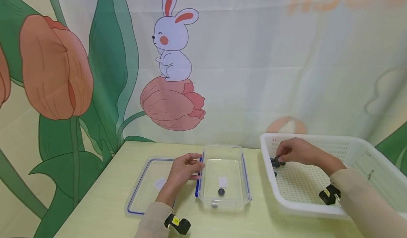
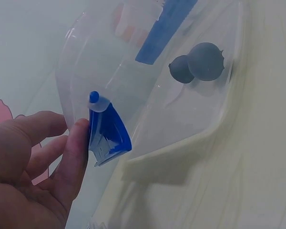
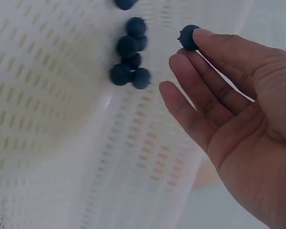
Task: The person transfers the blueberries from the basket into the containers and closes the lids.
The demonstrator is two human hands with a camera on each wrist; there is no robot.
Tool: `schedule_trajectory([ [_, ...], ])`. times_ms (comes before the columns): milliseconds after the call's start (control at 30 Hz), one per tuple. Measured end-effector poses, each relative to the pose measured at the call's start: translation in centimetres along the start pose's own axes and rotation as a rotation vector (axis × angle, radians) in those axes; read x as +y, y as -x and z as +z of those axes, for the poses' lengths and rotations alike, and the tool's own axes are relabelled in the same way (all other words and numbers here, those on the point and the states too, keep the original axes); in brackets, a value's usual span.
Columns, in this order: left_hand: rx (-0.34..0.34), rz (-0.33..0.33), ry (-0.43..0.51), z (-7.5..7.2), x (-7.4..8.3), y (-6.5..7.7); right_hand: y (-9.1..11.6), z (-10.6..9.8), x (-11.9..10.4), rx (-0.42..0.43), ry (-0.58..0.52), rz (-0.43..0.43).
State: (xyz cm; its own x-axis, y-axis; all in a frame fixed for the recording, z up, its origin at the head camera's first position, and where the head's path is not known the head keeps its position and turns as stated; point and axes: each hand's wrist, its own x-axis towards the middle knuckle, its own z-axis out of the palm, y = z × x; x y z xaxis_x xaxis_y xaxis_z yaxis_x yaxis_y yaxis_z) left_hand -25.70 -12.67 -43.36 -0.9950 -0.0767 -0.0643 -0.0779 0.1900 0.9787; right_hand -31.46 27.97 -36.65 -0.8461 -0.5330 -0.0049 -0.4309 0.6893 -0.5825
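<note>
Between the thumb and fingertips of my right hand [image 1: 298, 151] is a dark blueberry [image 3: 189, 37], pinched just above the white basket's floor. Several more blueberries [image 3: 126, 46] cluster along the basket wall beside it. My left hand [image 1: 186, 171] grips the left side of a clear plastic container [image 1: 224, 200], fingers at its blue latch [image 2: 107, 131]. Inside the container one blueberry [image 1: 221, 191] lies near a small white paper [image 1: 223, 182]. The left wrist view shows two dark round shapes there; whether one is a reflection I cannot tell.
The white perforated basket [image 1: 313, 209] takes up the right side of the table [image 1: 95, 209]. A clear lid [image 1: 135, 192] with a blue seal lies flat left of the container, partly under my left forearm. A printed curtain [image 1: 235, 68] hangs behind the table.
</note>
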Motion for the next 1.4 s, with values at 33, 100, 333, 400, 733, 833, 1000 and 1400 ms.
schedule_trajectory([
  [33,0.0,-0.001,0.0,0.0,0.0,0.0,0.1,-0.2,-0.2,0.021,-0.015,0.002],
  [100,0.002,-0.002,-0.001,0.1,0.1,0.0,0.4,-0.7,-0.7,0.065,-0.028,0.002],
  [333,0.003,0.006,-0.006,0.1,0.1,0.0,1.1,-2.4,-2.9,0.212,0.007,-0.025],
  [400,0.003,0.001,-0.002,0.1,0.1,0.1,1.3,-2.8,-3.8,0.254,0.028,-0.03],
  [733,-0.002,0.009,0.001,0.2,0.0,0.2,2.6,-2.4,-9.0,0.362,-0.069,-0.015],
  [833,-0.006,0.01,0.0,0.3,0.0,0.2,3.1,-1.7,-10.5,0.403,-0.112,-0.039],
  [1000,-0.009,0.002,-0.002,0.3,0.1,0.0,3.5,0.3,-12.7,0.436,-0.179,-0.112],
  [1400,-0.001,-0.003,-0.007,0.1,0.0,-0.1,2.1,6.1,-15.0,0.361,-0.302,-0.17],
])
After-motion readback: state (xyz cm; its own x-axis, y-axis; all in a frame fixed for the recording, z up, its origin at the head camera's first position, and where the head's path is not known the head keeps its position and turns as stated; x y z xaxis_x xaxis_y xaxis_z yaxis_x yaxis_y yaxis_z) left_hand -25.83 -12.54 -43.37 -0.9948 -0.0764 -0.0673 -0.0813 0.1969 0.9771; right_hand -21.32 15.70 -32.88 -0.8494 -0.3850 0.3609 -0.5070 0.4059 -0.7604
